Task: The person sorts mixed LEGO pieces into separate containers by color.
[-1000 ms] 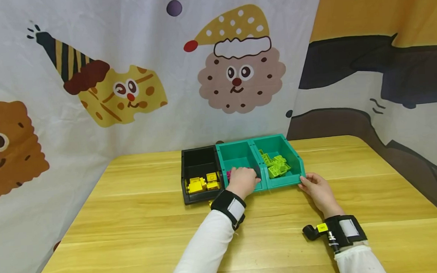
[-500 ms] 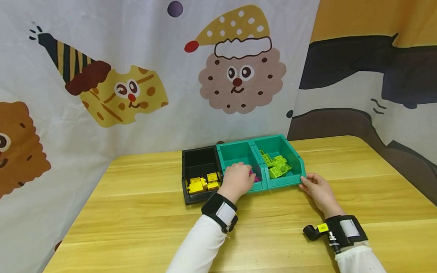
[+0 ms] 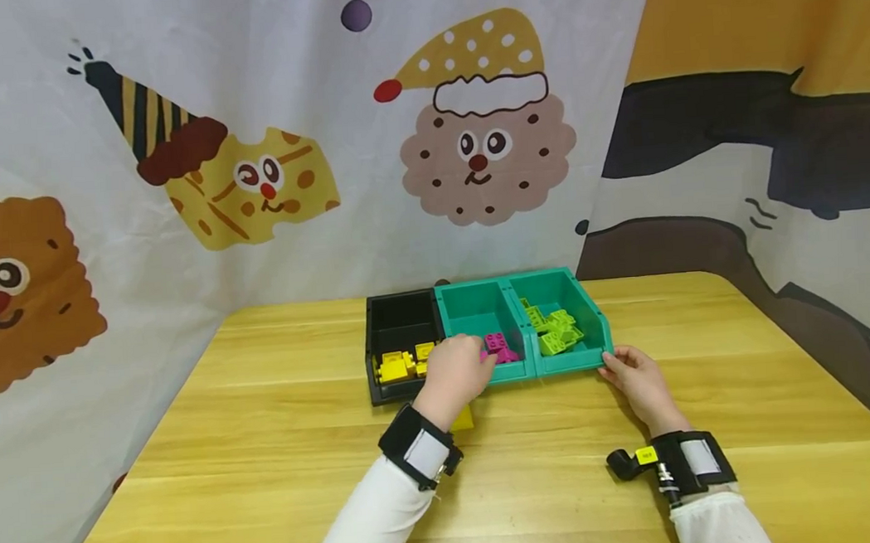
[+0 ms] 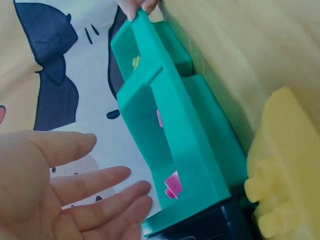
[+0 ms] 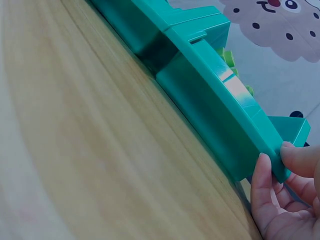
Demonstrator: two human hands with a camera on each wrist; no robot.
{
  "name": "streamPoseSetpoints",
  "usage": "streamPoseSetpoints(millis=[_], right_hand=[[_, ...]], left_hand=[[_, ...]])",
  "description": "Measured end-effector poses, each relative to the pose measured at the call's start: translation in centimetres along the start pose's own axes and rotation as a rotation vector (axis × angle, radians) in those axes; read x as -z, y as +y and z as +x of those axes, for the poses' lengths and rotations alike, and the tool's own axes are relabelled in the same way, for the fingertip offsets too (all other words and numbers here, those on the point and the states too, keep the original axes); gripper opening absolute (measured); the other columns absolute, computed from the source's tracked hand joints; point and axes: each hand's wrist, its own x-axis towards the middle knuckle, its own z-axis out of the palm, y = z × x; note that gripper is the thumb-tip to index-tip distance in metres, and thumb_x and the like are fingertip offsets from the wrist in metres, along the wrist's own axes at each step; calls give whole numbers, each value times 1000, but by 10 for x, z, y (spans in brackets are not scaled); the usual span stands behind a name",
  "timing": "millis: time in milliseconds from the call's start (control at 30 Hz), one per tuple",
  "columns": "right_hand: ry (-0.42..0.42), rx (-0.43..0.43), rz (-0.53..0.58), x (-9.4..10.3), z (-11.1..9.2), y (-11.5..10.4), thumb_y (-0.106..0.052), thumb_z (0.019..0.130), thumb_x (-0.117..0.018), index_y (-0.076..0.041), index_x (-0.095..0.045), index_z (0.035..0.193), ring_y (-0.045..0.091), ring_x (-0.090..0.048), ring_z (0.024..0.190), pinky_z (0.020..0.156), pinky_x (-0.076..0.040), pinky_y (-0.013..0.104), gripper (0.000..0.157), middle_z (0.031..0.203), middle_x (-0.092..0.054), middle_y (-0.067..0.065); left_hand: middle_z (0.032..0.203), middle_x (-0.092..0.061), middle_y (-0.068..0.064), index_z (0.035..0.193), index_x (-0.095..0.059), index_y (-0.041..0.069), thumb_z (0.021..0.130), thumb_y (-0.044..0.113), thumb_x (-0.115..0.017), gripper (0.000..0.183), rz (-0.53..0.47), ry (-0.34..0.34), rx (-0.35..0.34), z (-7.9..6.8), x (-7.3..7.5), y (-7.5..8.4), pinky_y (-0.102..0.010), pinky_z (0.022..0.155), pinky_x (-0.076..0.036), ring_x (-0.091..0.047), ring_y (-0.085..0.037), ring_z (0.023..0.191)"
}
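Observation:
My left hand (image 3: pixel 452 380) is over the front of the middle teal bin (image 3: pixel 474 302). Its fingers are spread apart with nothing held, as the left wrist view shows. Beside it in that bin lie magenta toy bricks (image 3: pixel 495 342), partly covered by the hand. With thumb and fingers my right hand (image 3: pixel 640 385) pinches the front right corner of the right teal bin (image 5: pixel 220 120), where several lime-green bricks (image 3: pixel 558 332) lie. A yellow brick (image 4: pixel 285 170) is on the table under my left wrist, mostly hidden in the head view.
On the left of the row stands a black bin (image 3: pixel 402 311) holding several yellow bricks (image 3: pixel 396 365). All the bins sit side by side near the back of the wooden table (image 3: pixel 281 447). A printed cloth (image 3: pixel 367 143) hangs behind it.
My left hand has drawn back leftward and toward me, leaving the magenta bricks more exposed. More of the yellow brick shows under the wrist than half a second ago. The right hand keeps its grip.

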Motion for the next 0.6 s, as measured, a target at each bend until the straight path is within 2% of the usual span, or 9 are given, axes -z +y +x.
streamPoseSetpoints(millis=[133,200,267,333,433,600], right_hand=[[6,-8,-15,0,-1,1,-16,98,-49,9,-41,121,-4,-53,81,77,-49,11,35,93,-48,-4],[5,-9,-10,1,-1,2,-16,98,-49,9,-41,122,-4,-53,81,77,-48,11,36,93,-49,-5],[7,-9,-9,1,0,2,-16,98,-48,9,-41,122,-4,-53,80,77,-48,11,35,93,-49,-5],[11,-9,-11,1,0,3,-16,98,-48,9,-41,122,-4,-53,80,77,-48,11,35,93,-49,-5],[10,-7,-13,2,1,4,-18,98,-49,9,-41,123,-4,-53,81,77,-48,11,37,94,-49,-5],[5,-9,-13,2,1,4,-19,98,-50,9,-41,122,-3,-53,83,77,-48,11,38,94,-48,-4]], left_hand=[[55,-38,2,78,-65,8,91,32,-62,27,-22,-32,0,-12,-2,-3,-22,44,-30,-42,-12,50],[59,-49,1,85,-69,7,91,32,-62,26,-33,-41,7,-17,-3,-5,-22,45,-35,-48,-13,53],[72,-63,-2,94,-71,7,91,33,-63,28,-37,-42,17,-22,-4,-8,-23,52,-44,-58,-15,62],[89,-70,-6,101,-71,6,90,33,-63,30,-41,-38,21,-26,-5,-10,-28,62,-51,-65,-19,76],[105,-70,-8,107,-70,7,90,33,-63,32,-50,-12,24,-31,-5,-13,-33,72,-54,-66,-22,91],[102,-66,-10,105,-70,7,87,30,-67,29,-90,68,42,-40,-4,-20,-35,69,-54,-64,-23,87]])
